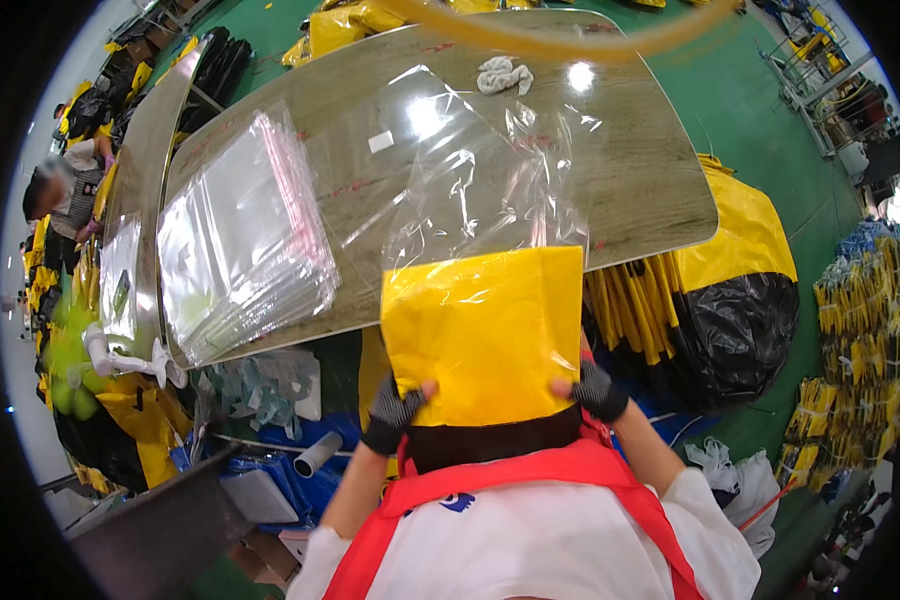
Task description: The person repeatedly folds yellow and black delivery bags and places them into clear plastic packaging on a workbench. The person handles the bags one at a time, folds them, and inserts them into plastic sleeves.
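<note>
A folded yellow piece of smooth coated material (482, 335) with a black lower part (495, 440) stands in front of my chest. My left hand (400, 408), in a dark fingerless glove, grips its lower left edge with the thumb on the front. At the lower right edge my right hand (592, 390), gloved alike, holds it the same way; the other fingers of both hands are mostly hidden behind it. Just beyond its top edge a clear plastic bag (470, 205) lies flat on the table; whether the piece is inside the bag's mouth, I cannot tell.
A stack of clear bags (240, 240) lies on the left of the wood-patterned table (650, 150). A crumpled white cloth (505, 76) is at its far side. Yellow-and-black goods (735, 270) are piled right of the table. Farther left, a person (75, 190) stands by another table.
</note>
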Action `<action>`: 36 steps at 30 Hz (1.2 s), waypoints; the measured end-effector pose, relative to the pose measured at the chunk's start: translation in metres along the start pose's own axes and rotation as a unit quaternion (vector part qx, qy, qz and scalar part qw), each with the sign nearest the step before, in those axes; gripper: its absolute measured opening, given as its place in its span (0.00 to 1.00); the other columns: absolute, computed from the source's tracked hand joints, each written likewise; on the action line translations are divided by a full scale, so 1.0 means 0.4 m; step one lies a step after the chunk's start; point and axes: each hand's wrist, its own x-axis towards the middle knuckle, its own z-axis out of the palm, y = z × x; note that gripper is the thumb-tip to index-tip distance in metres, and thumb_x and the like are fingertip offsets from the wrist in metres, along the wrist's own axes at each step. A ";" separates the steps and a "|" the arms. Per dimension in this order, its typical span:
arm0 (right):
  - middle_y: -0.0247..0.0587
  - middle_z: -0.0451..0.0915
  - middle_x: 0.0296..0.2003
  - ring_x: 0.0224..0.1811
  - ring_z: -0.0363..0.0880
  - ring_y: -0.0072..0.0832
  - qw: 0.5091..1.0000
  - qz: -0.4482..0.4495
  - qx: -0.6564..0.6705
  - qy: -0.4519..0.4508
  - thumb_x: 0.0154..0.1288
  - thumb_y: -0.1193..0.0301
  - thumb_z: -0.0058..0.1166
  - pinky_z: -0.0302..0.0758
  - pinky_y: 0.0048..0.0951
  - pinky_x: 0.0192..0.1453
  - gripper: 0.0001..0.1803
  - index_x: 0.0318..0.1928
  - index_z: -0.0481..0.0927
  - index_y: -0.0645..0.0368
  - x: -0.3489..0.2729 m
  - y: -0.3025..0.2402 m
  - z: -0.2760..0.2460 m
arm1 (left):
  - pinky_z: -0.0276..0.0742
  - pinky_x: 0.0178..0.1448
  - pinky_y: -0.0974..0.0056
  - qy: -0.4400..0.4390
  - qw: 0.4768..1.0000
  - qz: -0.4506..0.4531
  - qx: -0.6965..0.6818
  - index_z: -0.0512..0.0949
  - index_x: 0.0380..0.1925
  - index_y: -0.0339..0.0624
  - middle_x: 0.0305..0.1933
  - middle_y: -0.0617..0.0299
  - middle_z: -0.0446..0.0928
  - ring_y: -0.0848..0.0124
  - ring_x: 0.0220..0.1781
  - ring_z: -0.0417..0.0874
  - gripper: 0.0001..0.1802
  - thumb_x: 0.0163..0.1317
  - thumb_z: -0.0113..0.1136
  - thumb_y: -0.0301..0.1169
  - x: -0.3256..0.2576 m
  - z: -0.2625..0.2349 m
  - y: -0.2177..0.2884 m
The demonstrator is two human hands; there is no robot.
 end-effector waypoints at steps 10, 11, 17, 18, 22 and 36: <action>0.41 0.74 0.51 0.53 0.71 0.28 0.996 -0.045 0.049 0.057 0.57 0.73 0.58 0.67 0.28 0.58 0.28 0.58 0.67 0.64 0.096 -0.095 -0.062 | 0.68 0.57 0.64 -0.148 0.981 -0.043 -0.121 0.66 0.55 0.34 0.52 0.58 0.74 0.64 0.56 0.73 0.30 0.57 0.61 0.39 0.022 -0.062 0.010; 0.39 0.76 0.48 0.50 0.74 0.27 0.995 -0.095 0.007 0.028 0.58 0.73 0.56 0.68 0.27 0.56 0.25 0.56 0.69 0.64 0.102 -0.127 -0.027 | 0.69 0.56 0.64 -0.107 0.970 -0.094 -0.197 0.67 0.55 0.33 0.52 0.58 0.75 0.64 0.55 0.74 0.29 0.57 0.61 0.38 0.055 -0.072 0.030; 0.39 0.77 0.47 0.48 0.74 0.25 0.992 -0.060 0.093 0.067 0.56 0.68 0.60 0.70 0.26 0.53 0.26 0.54 0.71 0.64 0.121 -0.138 -0.018 | 0.68 0.56 0.64 0.045 0.990 -0.019 -0.133 0.68 0.55 0.38 0.50 0.59 0.75 0.66 0.53 0.74 0.27 0.57 0.61 0.37 0.013 0.061 0.045; 0.38 0.77 0.47 0.47 0.74 0.25 0.995 -0.038 0.037 0.090 0.56 0.68 0.60 0.70 0.26 0.52 0.26 0.54 0.71 0.64 0.128 -0.103 -0.034 | 0.68 0.56 0.64 0.056 0.996 0.011 -0.064 0.69 0.55 0.38 0.50 0.58 0.75 0.66 0.53 0.74 0.26 0.57 0.61 0.36 -0.011 0.073 0.011; 0.39 0.77 0.48 0.51 0.73 0.26 0.996 0.038 -0.080 0.012 0.55 0.62 0.62 0.68 0.26 0.57 0.29 0.53 0.72 0.64 0.031 -0.021 0.006 | 0.65 0.60 0.64 -0.038 0.999 -0.027 0.000 0.66 0.58 0.38 0.54 0.58 0.73 0.65 0.56 0.72 0.29 0.59 0.59 0.40 -0.046 -0.043 -0.060; 0.37 0.78 0.42 0.44 0.77 0.25 0.988 -0.097 -0.123 0.011 0.59 0.67 0.57 0.74 0.26 0.47 0.22 0.52 0.72 0.62 0.022 -0.047 0.019 | 0.69 0.54 0.66 -0.085 0.965 -0.109 -0.224 0.65 0.57 0.39 0.52 0.60 0.72 0.69 0.51 0.73 0.33 0.54 0.64 0.41 0.062 -0.037 0.121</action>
